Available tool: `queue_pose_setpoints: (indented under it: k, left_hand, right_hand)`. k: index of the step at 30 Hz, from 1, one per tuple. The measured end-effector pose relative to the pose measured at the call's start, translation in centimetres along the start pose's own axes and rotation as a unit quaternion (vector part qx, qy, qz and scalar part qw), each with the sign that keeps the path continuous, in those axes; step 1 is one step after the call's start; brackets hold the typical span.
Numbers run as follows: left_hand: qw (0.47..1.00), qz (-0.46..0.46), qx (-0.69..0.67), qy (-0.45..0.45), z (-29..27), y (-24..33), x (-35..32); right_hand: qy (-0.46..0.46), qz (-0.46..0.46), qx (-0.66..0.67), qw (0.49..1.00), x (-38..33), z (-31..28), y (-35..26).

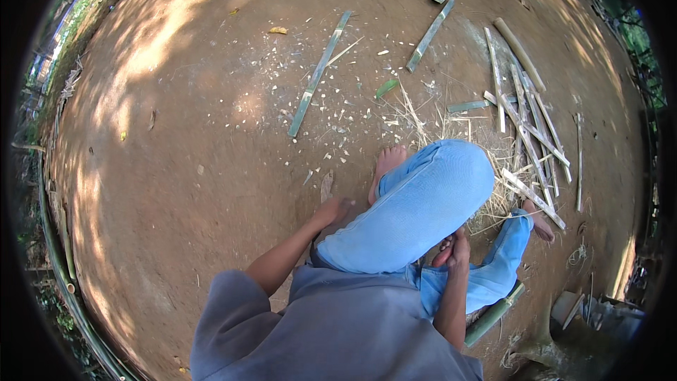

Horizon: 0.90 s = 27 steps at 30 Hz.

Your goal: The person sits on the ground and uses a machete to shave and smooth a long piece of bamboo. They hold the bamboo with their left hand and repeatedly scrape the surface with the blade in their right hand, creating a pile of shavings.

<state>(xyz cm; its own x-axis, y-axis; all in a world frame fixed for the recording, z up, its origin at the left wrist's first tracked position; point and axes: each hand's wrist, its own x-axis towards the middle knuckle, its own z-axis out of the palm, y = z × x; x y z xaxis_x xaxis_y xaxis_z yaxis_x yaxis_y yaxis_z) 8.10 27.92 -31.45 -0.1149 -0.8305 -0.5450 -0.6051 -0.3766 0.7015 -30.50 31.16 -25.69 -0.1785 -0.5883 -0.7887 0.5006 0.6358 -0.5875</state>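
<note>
- Head view: split bamboo strips (534, 199) lie crossed near the right foot (543, 230); handling them well likely means freeing the topmost first, fingers off the raw edges.
- Left hand (334, 212) is blurred beside the jeans (437, 197); I cannot tell whether it grips anything.
- Right hand (458, 248) has bent fingers, contents unclear.
- Green bamboo length (495, 315) is partly covered by the lower leg.

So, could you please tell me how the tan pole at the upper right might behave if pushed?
The tan pole looks rounded, so it may well roll, though the pale strips close beside it could stop it. It lies straight, suggesting it's fairly stiff.
</note>
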Motion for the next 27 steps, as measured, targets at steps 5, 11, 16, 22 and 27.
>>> queue_pose_setpoints:
  k: [5, 11, 16, 22, 27]
  left_hand:
    - [0.945, 0.002, -0.320, -0.063, -3.9, 11.5, -0.1]
    - [0.942, 0.192, -0.273, 0.031, -8.2, 26.1, -5.9]
    - [0.899, 0.363, -0.241, 0.049, -10.6, 33.9, -5.3]
    - [0.874, 0.433, -0.029, -0.218, -5.2, 47.8, -1.0]
    - [0.822, 0.359, 0.273, -0.348, 1.2, 51.4, 8.4]
  right_hand:
    - [-0.071, 0.025, 0.210, 0.975, -1.9, -1.6, -5.7]
    - [-0.090, -0.144, 0.196, 0.966, -13.8, -1.4, -20.0]
    - [-0.070, -0.287, 0.170, 0.940, -22.1, -1.2, -25.2]
    - [-0.032, -0.331, 0.276, 0.902, -25.8, -5.1, -22.1]
    - [-0.107, -0.302, 0.503, 0.803, -24.0, -9.5, -19.4]
